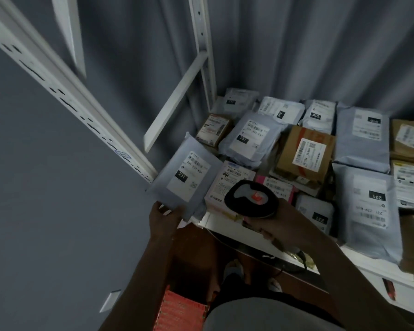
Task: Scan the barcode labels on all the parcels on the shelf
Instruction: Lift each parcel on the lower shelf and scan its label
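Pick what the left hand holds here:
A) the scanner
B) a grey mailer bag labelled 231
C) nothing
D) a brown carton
B: the left hand grips the lower corner of the grey mailer bag, while the right hand holds the scanner.

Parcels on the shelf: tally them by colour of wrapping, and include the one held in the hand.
grey bags: 8
brown parcels: 4
pink parcels: 2
parcel at the right edge, wrapping unclear: 1
Total: 15, as far as this view shows.
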